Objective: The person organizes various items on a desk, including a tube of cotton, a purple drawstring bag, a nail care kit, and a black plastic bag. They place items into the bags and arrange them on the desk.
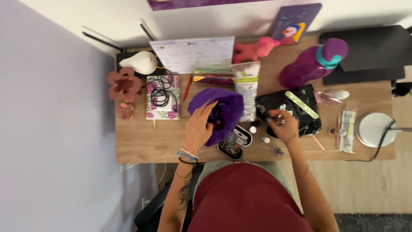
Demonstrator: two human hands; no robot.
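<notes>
Left hand (198,128) grips rim of purple pouch (221,109), mid-worktop (141,146), holding it open. Right hand (283,123) pinches a small dark item over black bag (296,112). Step judged: sorting small items; next needs steady pouch mouth.

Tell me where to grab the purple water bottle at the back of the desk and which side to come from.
Probably best around the middle of its body. The purple water bottle lies tilted, its teal-collared cap pointing toward the black laptop. The body is broad and even, while the cap end is rounded and narrower. Come from above, fingers straddling the body across its length; the space over it looks free.
</notes>
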